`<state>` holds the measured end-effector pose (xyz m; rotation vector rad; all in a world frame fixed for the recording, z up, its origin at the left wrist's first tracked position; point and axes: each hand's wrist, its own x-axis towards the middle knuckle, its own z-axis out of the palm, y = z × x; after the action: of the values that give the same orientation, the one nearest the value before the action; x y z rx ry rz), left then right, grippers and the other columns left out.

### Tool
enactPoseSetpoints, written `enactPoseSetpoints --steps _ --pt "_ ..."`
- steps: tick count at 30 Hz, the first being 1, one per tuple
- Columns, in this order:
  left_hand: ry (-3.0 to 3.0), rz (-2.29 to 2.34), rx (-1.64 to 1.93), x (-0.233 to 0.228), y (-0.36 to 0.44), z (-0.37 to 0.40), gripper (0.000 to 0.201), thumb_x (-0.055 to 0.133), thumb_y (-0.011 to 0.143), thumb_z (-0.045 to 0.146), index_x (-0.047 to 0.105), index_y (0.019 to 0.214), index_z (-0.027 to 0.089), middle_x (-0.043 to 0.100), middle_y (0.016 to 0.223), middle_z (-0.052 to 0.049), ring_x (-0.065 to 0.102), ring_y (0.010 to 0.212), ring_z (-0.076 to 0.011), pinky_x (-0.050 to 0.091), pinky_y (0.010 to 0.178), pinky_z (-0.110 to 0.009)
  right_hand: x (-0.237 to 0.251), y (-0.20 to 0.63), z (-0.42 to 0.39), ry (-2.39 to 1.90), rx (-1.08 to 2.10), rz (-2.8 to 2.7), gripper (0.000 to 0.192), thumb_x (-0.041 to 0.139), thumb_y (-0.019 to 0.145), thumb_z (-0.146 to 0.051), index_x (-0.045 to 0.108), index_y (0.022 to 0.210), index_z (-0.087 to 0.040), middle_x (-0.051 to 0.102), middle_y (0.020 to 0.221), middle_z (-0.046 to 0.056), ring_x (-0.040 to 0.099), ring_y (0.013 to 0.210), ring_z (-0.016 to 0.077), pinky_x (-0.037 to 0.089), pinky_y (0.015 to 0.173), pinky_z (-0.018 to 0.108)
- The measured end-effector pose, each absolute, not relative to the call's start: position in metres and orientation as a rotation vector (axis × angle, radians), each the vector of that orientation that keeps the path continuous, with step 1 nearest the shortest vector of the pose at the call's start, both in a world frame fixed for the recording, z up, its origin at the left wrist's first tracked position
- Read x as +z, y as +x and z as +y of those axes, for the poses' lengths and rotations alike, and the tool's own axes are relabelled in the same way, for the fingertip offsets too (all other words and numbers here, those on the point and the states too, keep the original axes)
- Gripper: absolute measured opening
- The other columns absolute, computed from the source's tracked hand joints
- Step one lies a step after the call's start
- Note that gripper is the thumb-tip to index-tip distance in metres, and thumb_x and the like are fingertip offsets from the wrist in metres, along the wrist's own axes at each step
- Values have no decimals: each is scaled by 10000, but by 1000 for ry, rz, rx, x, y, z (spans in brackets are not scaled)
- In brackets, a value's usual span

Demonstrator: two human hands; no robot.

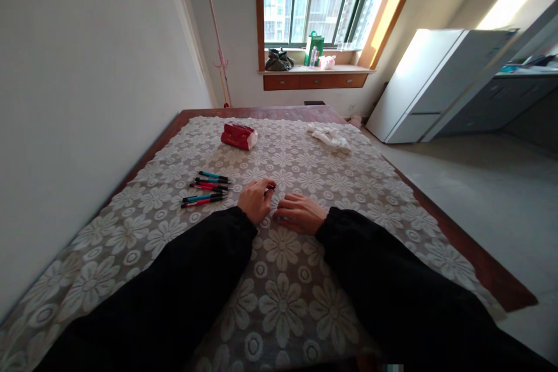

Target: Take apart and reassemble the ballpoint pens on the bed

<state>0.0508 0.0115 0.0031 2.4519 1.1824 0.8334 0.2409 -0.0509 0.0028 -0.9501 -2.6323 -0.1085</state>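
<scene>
On the floral tablecloth (279, 296), left hand (256, 200) grip pinches a pen (270, 187); right hand (300, 213) lies flat, empty

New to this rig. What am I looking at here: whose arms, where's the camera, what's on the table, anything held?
One picture, from a camera worn on a person's head, looking forward and down. The two black sleeves are that person's own arms. The left hand is curled around a small dark item, probably a pen; too little of it shows to be sure. The right hand rests flat on the lace tablecloth, holding nothing. Left of the hands lie several red and blue pens. Farther back are a red pouch and a crumpled white cloth.
</scene>
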Motion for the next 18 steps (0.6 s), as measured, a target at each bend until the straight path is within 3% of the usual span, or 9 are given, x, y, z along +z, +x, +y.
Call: enactPoseSetpoints --steps 7,13,18 --pt "2451 1213 783 2 50 14 222 532 915 224 648 1105 230 743 1031 -47 645 974 -239 498 896 -367 3 249 -47 -1016 -90 -2639 171 485 1037 -279 637 996 -212 679 975 53 544 924 190 368 808 328" --pt "2478 1227 768 4 49 14 238 543 918 254 658 1124 220 732 1001 -48 651 953 -241 493 880 -361 4 251 -49 -1043 -90 -2629 350 409 1056 -482 604 1084 -193 664 1042 75 531 955 212 368 832 351" --pt "2489 1230 772 4 49 15 248 539 916 256 661 1129 218 723 977 -52 646 980 -253 491 881 -370 0 248 -49 -1194 -166 -2616 315 369 1082 -397 596 1113 -181 632 1079 85 522 951 210 356 820 349"
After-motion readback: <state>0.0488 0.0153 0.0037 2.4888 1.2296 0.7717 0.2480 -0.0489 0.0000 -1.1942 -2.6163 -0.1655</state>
